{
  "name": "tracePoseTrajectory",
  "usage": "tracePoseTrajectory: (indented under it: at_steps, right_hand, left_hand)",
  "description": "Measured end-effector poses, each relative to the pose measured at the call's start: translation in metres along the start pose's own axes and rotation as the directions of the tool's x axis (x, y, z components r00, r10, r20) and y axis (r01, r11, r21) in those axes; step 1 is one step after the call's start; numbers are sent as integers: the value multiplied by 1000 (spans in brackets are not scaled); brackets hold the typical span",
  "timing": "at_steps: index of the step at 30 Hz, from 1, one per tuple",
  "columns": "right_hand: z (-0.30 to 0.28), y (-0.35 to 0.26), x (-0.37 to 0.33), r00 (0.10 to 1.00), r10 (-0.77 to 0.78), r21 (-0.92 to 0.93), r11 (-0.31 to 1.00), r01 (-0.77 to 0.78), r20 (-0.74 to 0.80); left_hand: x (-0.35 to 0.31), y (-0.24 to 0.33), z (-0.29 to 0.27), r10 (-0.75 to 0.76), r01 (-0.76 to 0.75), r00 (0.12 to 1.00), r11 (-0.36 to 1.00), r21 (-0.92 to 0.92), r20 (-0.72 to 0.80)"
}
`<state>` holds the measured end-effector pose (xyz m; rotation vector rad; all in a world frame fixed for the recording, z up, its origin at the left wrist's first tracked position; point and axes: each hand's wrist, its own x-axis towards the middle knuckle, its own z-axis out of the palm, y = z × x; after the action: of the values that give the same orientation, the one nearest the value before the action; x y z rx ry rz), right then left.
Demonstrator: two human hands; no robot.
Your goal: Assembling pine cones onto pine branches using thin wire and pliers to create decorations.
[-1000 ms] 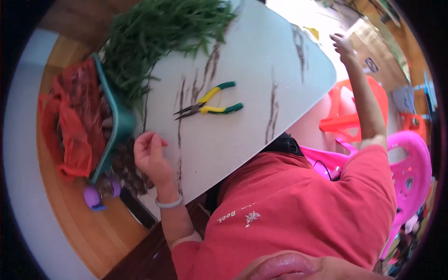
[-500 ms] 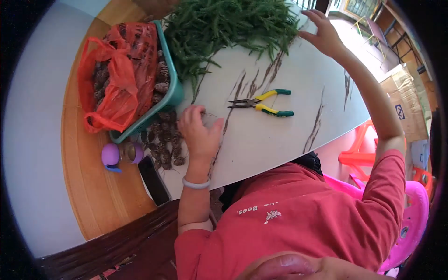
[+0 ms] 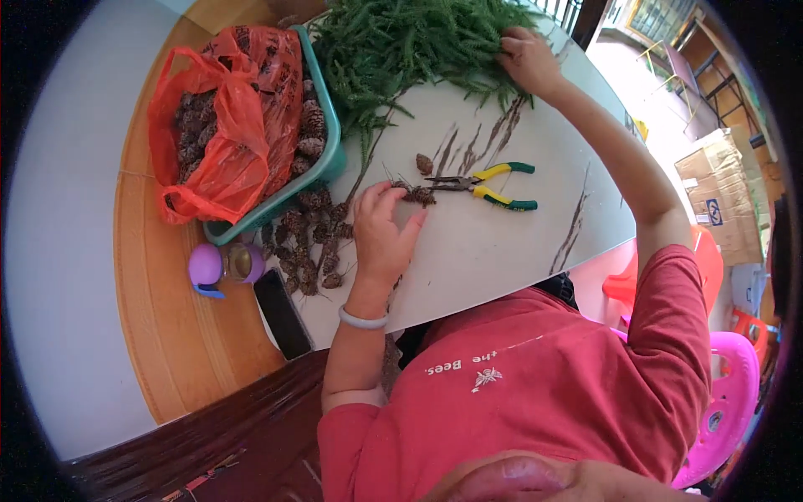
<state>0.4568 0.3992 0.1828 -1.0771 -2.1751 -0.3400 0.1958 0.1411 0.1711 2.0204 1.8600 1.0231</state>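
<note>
My left hand (image 3: 383,234) is at the middle of the marble-patterned table, thumb and fingers apart. Its fingertips reach a couple of small brown pine cones (image 3: 421,196) lying by the plier tips. One more pine cone (image 3: 424,164) lies just beyond. The long-nose pliers (image 3: 489,186), with yellow and green handles, rest with jaws slightly parted. At the far side, my right hand (image 3: 533,65) curls its fingers into the right edge of a heap of green artificial fir sprigs (image 3: 401,50); its fingertips are partly hidden among the needles.
A teal basket (image 3: 333,138) at the left holds pine cones and a red plastic bag (image 3: 242,142). Loose cones (image 3: 305,247) lie beside it. Nearby are a black phone (image 3: 283,314) and a purple-lidded jar (image 3: 207,264). A cardboard box (image 3: 721,201) and pink chair (image 3: 736,393) stand right.
Pine cones now lie by the pliers near my left fingertips, where the table was bare. My right hand has come down and left onto the sprigs, its fingers closing.
</note>
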Motion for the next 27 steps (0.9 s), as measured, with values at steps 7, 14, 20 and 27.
tracePoseTrajectory:
  at_steps: [7, 14, 20, 27]
  right_hand:
    - [-25, -16, -28, 993, -24, 134, 991, 8, 118]
    - [-82, -34, -48, 960, 4, 157, 986, -50, 280]
    - [-105, -22, -44, 912, 410, 592, 737, -327, -8]
    - [-90, -33, -45, 791, 409, 881, -76, -467, 455]
  left_hand:
    - [-3, 13, 0, 22, -28, 997, 996, -85, -74]
    - [-1, 19, 3, 5, -34, 989, 982, -188, -150]
    - [-1, 35, 9, -7, -23, 989, 978, -205, -145]
    - [1, 60, -2, 45, -52, 998, 984, -172, -44]
